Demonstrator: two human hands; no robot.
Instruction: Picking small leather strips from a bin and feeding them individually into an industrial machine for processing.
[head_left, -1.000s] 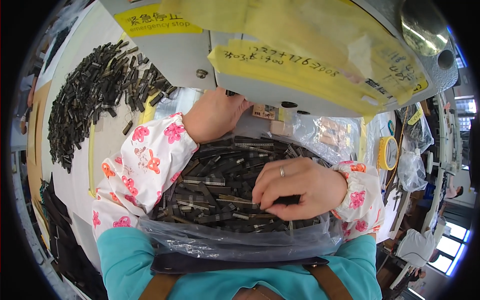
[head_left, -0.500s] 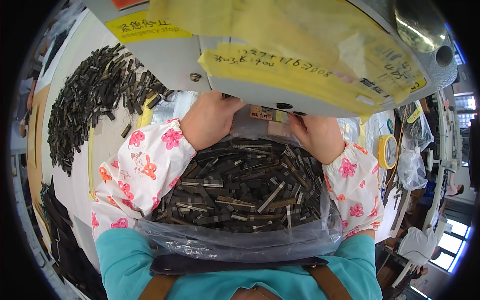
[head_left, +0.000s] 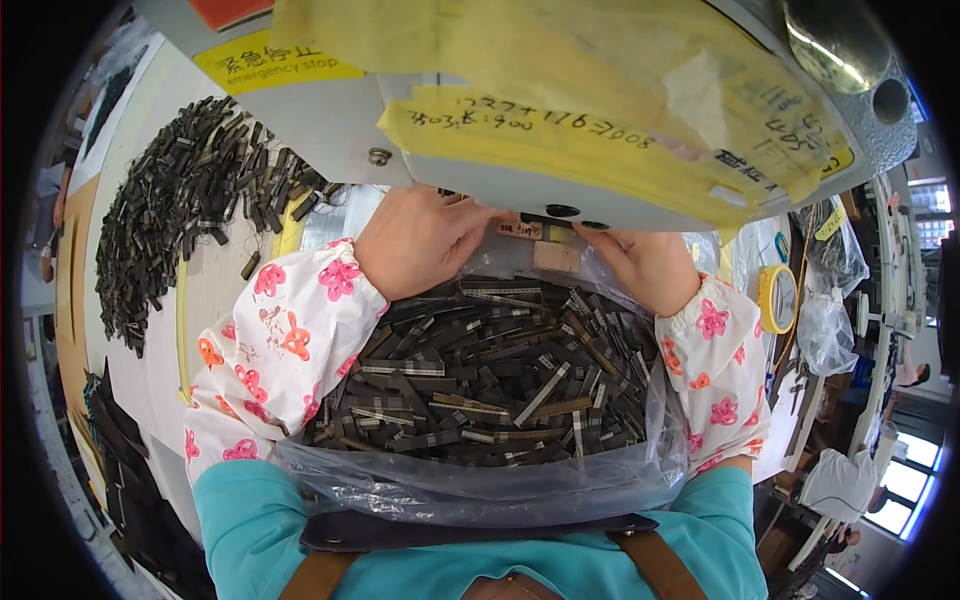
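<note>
My left hand (head_left: 420,240) is under the front edge of a grey machine housing (head_left: 300,135), fingers bent and pressed together near the left end of a dark strip (head_left: 550,220). My right hand (head_left: 645,265) is at the strip's right end, thumb and finger pinched on it, fingertips partly hidden by the housing. Just below the strip are small pinkish blocks (head_left: 555,256). Between my forearms lies a clear plastic bag (head_left: 480,475) full of dark strips with pale markings (head_left: 480,370).
A heap of small dark pieces (head_left: 165,215) covers the bench (head_left: 140,390) at left, beside dark cloth (head_left: 120,470). At right are a yellow tape roll (head_left: 776,300), bundled plastic bags (head_left: 828,335) and cords. Other people (head_left: 910,372) show at the far edges.
My right hand has left the pile of strips and risen to the machine, where a dark strip now spans between my hands. My left hand has shifted slightly down and left.
</note>
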